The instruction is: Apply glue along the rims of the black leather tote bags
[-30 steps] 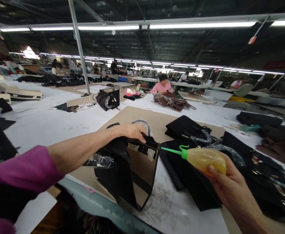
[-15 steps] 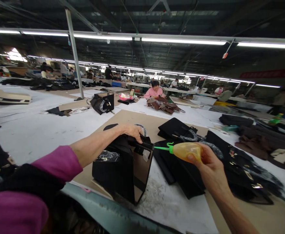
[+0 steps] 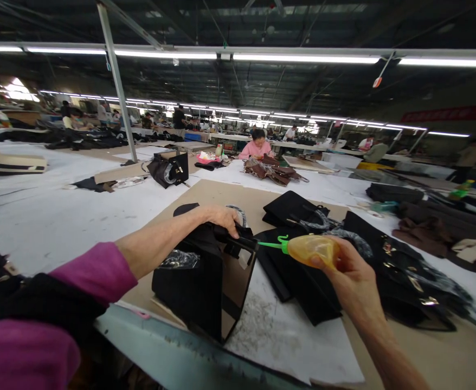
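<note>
A black handbag (image 3: 197, 281) stands open on a brown cardboard sheet (image 3: 222, 192) at the table's near edge. My left hand (image 3: 222, 218) is closed on the bag's top rim, next to its plastic-wrapped handle. My right hand (image 3: 349, 271) grips a soft yellow squeeze bottle (image 3: 313, 250). Its green nozzle (image 3: 268, 245) points left and its tip touches the bag's top edge near my left fingers.
More black bags (image 3: 298, 214) lie flat to the right of the open one, several with wrapped handles. A person in pink (image 3: 256, 147) works over brown bags (image 3: 272, 173) across the white table (image 3: 59, 216). Another black bag (image 3: 168, 169) stands further back, near a steel post (image 3: 118, 86).
My right hand has brought the bottle up and to the left, so the nozzle tip now meets the bag's rim. My left hand has kept its hold on the rim.
</note>
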The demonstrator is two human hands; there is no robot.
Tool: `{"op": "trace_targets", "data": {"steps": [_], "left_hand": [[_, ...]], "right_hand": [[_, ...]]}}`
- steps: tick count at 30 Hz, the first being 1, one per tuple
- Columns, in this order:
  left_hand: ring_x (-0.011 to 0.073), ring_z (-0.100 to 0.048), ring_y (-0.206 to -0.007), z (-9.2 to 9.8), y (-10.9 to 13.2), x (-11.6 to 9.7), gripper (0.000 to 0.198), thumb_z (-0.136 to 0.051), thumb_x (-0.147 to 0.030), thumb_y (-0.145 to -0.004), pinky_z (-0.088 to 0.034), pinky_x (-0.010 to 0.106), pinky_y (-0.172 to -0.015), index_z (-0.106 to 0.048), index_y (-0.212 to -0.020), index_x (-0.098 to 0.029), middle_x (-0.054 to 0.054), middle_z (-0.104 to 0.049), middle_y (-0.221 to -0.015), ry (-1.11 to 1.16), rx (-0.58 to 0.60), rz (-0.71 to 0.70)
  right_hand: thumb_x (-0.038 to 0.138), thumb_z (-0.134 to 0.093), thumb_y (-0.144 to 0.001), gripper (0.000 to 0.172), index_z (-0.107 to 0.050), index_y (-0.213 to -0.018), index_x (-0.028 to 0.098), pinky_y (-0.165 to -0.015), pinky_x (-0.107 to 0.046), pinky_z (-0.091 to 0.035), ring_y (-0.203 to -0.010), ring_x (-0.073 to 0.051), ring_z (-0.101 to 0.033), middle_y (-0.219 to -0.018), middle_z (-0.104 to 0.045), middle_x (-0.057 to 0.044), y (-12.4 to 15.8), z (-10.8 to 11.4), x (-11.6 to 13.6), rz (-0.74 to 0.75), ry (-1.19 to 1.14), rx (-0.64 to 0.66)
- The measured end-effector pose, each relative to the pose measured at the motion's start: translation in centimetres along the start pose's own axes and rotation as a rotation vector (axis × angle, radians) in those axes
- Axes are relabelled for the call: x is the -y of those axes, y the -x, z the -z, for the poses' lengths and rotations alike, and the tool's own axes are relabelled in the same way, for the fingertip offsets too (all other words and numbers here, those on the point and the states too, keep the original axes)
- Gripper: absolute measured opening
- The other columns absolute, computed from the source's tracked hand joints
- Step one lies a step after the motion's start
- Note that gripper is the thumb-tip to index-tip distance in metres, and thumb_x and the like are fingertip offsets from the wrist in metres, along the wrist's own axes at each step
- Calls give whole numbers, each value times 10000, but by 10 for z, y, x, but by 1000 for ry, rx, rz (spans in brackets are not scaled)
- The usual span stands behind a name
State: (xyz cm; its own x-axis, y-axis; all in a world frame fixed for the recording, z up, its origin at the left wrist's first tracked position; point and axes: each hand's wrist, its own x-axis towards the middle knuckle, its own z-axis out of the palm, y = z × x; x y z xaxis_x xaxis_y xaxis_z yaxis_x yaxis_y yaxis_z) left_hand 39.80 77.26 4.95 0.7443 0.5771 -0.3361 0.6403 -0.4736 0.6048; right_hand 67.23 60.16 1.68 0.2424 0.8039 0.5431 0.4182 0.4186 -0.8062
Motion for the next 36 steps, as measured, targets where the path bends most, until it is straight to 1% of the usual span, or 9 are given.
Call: {"op": "trace_targets", "data": {"steps": [4, 8, 12, 17, 22, 26, 29, 32, 36], "left_hand": [[130, -549, -629, 0, -4, 0, 249, -698, -326, -597, -419, 215, -598, -723, -795, -178, -29, -658, -669, 7, 14, 4], [133, -551, -630, 0, -4, 0, 241, -694, -318, -606, -422, 221, -609, -722, -798, -175, -28, -659, -675, 18, 15, 3], [143, -559, -655, -1, -5, 0, 247, -694, -310, -609, -420, 222, -616, -724, -810, -169, -23, -661, -689, 16, 4, 1], [123, -544, -642, -1, -8, -1, 229, -701, -311, -610, -404, 202, -609, -728, -799, -185, -41, -657, -676, -15, 5, -2], [129, -529, -616, -1, -9, -2, 265, -689, -335, -619, -394, 217, -585, -734, -822, -172, -26, -653, -665, -57, 3, 16], [131, -529, -631, -2, -9, -3, 254, -674, -328, -636, -387, 216, -586, -734, -831, -177, -28, -648, -669, -80, -10, 23], [129, -526, -639, -3, -9, -5, 231, -676, -306, -638, -383, 209, -580, -726, -815, -167, -30, -632, -654, -93, -24, 26], [124, -512, -613, -1, -5, -10, 195, -671, -277, -641, -374, 205, -557, -718, -784, -152, -34, -598, -608, -114, -25, 29], [113, -498, -599, 13, 12, -19, 164, -672, -240, -635, -362, 191, -549, -717, -766, -153, -45, -581, -581, -160, -21, 31]], "right_hand": [[400, -758, -675, 378, -631, -981, 217, -692, -279, -520, -771, -217, -603, -929, -622, -31, 5, -1, -1, 20, 6, -14], [380, -752, -708, 367, -620, -1019, 235, -711, -241, -508, -788, -190, -606, -971, -622, -18, 7, -3, 0, 38, 6, -26], [385, -757, -706, 348, -632, -990, 229, -699, -254, -515, -778, -196, -602, -960, -623, -26, 10, -4, -3, 55, -3, -21], [407, -765, -695, 364, -636, -984, 227, -699, -281, -527, -772, -213, -609, -949, -623, -37, 13, 0, -9, 29, 11, 18], [394, -771, -700, 394, -616, -1024, 232, -680, -306, -535, -772, -227, -606, -976, -627, -51, 7, 3, -18, 13, -42, -26], [366, -771, -716, 375, -618, -1035, 238, -711, -268, -524, -801, -202, -605, -989, -620, -28, 10, 0, -26, 0, -57, -3], [366, -768, -721, 359, -627, -1026, 240, -725, -248, -519, -815, -193, -605, -988, -619, -18, 15, -1, -27, -26, -68, 23], [384, -773, -704, 374, -629, -1011, 226, -700, -262, -527, -789, -202, -605, -970, -625, -30, 12, 0, -25, -47, -71, 8], [404, -790, -674, 433, -610, -1024, 223, -683, -282, -535, -788, -221, -604, -954, -633, -43, 2, -2, -26, -73, -131, -28]]}}
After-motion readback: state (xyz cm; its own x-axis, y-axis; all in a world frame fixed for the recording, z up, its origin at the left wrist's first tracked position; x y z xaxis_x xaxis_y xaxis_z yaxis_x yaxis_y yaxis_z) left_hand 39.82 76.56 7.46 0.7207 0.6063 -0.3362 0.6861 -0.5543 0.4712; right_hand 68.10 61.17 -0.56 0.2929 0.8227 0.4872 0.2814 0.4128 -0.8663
